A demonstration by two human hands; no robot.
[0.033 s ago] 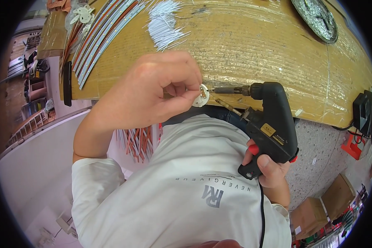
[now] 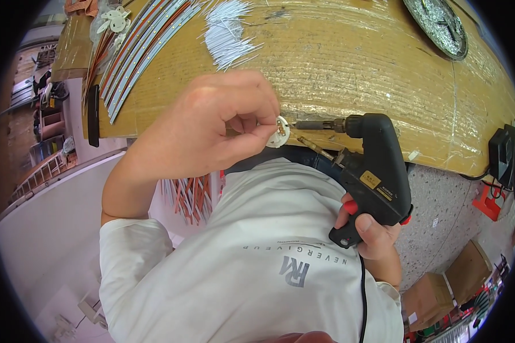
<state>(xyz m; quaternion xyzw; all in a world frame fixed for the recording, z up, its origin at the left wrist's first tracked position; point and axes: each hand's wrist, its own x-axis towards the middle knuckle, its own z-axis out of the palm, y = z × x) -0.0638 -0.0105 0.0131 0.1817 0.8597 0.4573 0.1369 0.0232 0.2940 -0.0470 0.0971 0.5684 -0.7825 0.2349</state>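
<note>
My left hand (image 2: pixel 212 123) pinches a small round white disc (image 2: pixel 280 136) with brass-coloured contacts at the table's near edge. The fingertips cover its left side. In my right hand (image 2: pixel 377 237) is a black pistol-shaped soldering gun (image 2: pixel 377 177) with a red trigger, held by its handle. Its grey barrel (image 2: pixel 315 125) points left, with the thin tip at or very near the disc; I cannot tell whether they touch. Below the barrel, a brass-coloured feed tube (image 2: pixel 316 147) slants toward the same disc. A black cord runs down from the handle across my white shirt.
On the table (image 2: pixel 349 68), LED strips (image 2: pixel 146 54) lie at the left beside loose white discs (image 2: pixel 115 22). White wires (image 2: pixel 229 34) are heaped farther back. A round metal dish (image 2: pixel 440 26) sits far right. Red and white strips (image 2: pixel 191 197) hang below the edge. Cardboard boxes (image 2: pixel 432 300) stand lower right.
</note>
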